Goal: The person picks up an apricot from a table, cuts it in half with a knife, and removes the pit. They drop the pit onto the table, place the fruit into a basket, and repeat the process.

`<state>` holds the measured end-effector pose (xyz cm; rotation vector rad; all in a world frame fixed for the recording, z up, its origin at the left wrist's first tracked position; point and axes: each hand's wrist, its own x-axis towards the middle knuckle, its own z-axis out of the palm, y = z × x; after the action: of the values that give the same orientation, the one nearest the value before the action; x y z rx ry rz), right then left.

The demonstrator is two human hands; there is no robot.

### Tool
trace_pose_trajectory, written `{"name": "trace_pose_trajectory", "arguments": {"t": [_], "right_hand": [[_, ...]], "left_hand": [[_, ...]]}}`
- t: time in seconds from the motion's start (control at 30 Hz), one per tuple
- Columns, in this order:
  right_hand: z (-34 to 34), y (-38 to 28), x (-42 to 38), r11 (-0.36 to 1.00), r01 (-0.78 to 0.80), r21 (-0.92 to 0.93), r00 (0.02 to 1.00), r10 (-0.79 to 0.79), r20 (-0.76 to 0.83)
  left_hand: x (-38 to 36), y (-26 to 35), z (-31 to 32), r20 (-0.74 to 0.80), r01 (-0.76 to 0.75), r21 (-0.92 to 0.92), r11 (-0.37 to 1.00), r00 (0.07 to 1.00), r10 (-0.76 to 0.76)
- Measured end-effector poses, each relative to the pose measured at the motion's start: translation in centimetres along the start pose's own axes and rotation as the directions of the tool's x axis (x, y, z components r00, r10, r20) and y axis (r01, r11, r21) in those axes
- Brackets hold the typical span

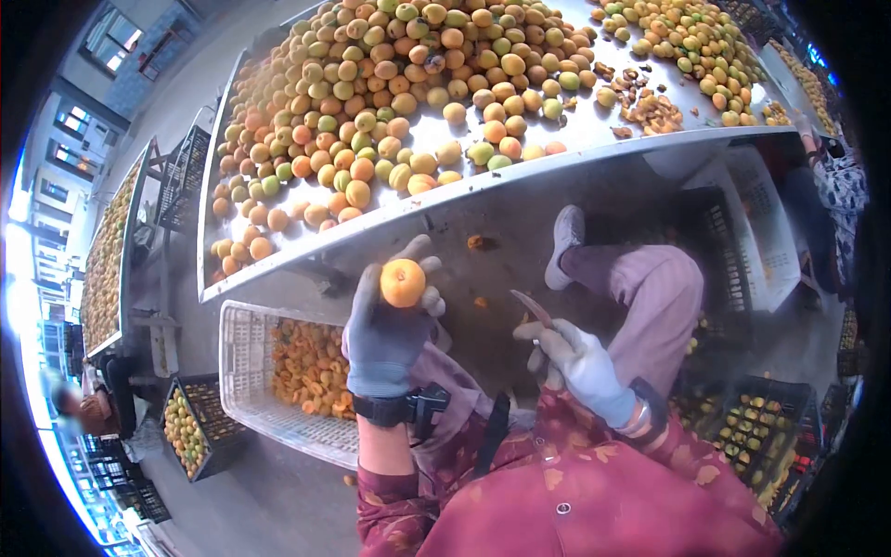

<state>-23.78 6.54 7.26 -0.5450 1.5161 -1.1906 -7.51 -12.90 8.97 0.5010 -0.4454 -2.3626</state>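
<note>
My left hand [385, 345], in a grey work glove with a dark strap at the wrist, has its fingers curled round a whole orange apricot [403, 283]. The fruit sits at the thumb and fingertips, over the floor near the table edge. To its right, my right hand [587, 368], also gloved, is closed on a small knife [532, 308]. Its slim curved blade points up and to the left, apart from the apricot. The knife handle is mostly hidden in the fingers. Left of my knees stands a white plastic crate [243, 371] with cut apricot pieces [311, 369] in it.
A metal table [464, 186] ahead bears a heap of apricots [399, 65] and a small pile of scraps [652, 113]. Dark crates of fruit stand at left [215, 446] and right [789, 395]. Other people sit at far left [97, 408] and far right [840, 186].
</note>
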Motion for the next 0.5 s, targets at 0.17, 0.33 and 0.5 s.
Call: {"name": "trace_pose_trajectory", "arguments": {"t": [0.17,0.33,0.5], "right_hand": [[2.2,-3.7,-2.3,0.97,0.138,-0.201,0.99,-0.127,0.063],[4.0,-2.8,-2.5,0.791,0.371,-0.487,0.929,-0.319,0.19],[5.3,-3.2,-2.6,0.748,0.283,-0.6,0.959,-0.224,0.173]], "left_hand": [[-3.4,-3.0,-2.3,0.01,-0.056,0.009,0.998,0.998,0.056],[-5.9,-4.7,-3.6,0.057,-0.062,0.076,0.995,0.997,0.058],[-6.9,-5.9,-4.3,-0.097,-0.176,0.217,0.96,0.975,0.201]]}}
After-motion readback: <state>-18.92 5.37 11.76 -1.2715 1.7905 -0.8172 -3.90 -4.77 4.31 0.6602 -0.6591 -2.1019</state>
